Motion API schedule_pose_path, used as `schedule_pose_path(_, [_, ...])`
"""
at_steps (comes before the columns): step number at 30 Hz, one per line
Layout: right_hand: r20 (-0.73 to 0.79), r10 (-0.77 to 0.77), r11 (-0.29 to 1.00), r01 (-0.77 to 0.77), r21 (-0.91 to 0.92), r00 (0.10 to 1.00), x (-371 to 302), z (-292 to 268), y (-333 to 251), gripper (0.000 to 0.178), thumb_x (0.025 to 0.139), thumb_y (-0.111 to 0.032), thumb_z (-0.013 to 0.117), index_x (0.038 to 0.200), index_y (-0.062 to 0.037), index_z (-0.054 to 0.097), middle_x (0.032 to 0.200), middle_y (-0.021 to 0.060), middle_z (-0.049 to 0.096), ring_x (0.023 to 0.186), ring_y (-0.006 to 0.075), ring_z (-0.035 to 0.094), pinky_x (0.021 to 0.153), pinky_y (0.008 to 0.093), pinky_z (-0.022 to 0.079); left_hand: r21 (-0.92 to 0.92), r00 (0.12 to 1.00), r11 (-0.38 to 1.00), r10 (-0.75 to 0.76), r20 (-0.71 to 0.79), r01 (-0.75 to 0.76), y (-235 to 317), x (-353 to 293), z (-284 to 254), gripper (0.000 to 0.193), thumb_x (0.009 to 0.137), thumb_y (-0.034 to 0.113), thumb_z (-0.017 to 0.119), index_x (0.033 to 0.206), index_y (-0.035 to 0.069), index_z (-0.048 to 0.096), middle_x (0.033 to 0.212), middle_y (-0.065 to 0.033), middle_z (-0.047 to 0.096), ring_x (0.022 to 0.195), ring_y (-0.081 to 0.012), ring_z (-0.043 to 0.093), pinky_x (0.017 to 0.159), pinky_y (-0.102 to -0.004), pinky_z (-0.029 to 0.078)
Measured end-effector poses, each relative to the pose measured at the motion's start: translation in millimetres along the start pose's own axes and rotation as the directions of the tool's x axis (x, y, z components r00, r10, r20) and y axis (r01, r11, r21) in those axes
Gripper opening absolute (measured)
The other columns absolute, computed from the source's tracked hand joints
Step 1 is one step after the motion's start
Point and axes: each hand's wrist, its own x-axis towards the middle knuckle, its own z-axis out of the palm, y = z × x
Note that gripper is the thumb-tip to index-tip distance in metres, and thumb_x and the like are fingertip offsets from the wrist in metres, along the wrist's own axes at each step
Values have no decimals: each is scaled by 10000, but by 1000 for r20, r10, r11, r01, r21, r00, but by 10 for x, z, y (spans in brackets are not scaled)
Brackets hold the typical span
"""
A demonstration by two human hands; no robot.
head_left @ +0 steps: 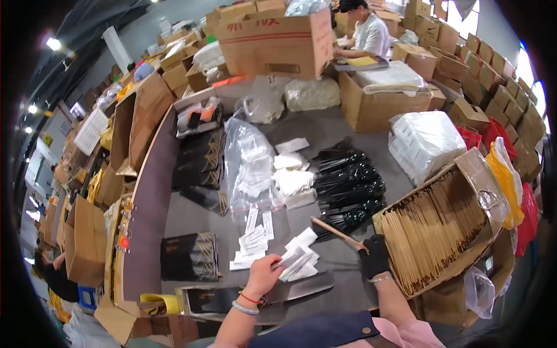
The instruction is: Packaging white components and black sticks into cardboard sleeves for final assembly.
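My left hand [266, 276], bare with a bracelet and red cord at the wrist, pinches a small white packet [285, 267] at the edge of a loose pile of white packets [303, 255]. In a black glove, my right hand [375, 257] grips thin wooden sticks [336, 231] that point to the upper left. Whether they are chopsticks I cannot tell. Close to that hand stands a cardboard box [497, 205] full of similar wooden sticks [432, 232]. Glossy black sleeves [350, 182] are heaped beyond the hands. A dark flat sleeve [304, 288] lies near my left wrist.
A clear bag of white packets [252, 159] and stacks of black printed sleeves [188, 256] lie on the left. A wrapped white bundle [426, 145] sits at right. Large cartons [275, 43] line the back, where another person [371, 36] works. A raised board [145, 220] edges the table's left.
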Motion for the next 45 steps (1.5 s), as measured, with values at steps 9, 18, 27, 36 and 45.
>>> schedule_pose_path(9, [487,111,805,-366,467,866,27,-430,-600,169,867,-147,693,957,-5,682,790,63,666,736,114,597,681,272,475,316,979,938,179,-97,-140,-6,-824,143,399,682,255,787,1055,173,672,1044,10,598,996,-228,513,839,-379,385])
schedule_pose_path(18, [567,-190,962,37,270,801,-349,159,-962,230,808,-283,728,966,-117,716,821,92,659,733,264,642,667,363,507,485,965,835,239,108,-261,-28,-1204,71,536,695,225,742,1198,112,596,1196,15,564,1020,-219,493,865,-388,364])
schedule_pose_path(27, [528,-449,887,431,167,721,-311,-161,-759,285,811,-261,703,1093,-217,704,817,48,613,732,242,591,617,373,487,388,992,914,121,23,-121,-334,-1099,-303,698,655,290,812,1274,125,536,1307,-101,492,1221,-325,422,1036,-485,304])
schedule_pose_path(36, [570,-449,880,453,147,688,-351,-129,-718,282,822,-268,686,1104,-260,694,803,44,621,735,256,590,603,388,486,364,992,925,74,106,-109,-363,-1008,-359,733,663,324,817,1317,175,520,1325,-112,468,1239,-340,395,1083,-529,246])
schedule_pose_path(45, [545,-413,895,436,93,730,-440,-58,-837,293,807,-255,687,1100,-245,694,819,40,634,753,268,591,644,392,486,441,979,875,157,130,-199,-351,-994,-364,603,665,312,806,1233,266,609,1294,-118,470,1183,-339,419,1052,-515,291])
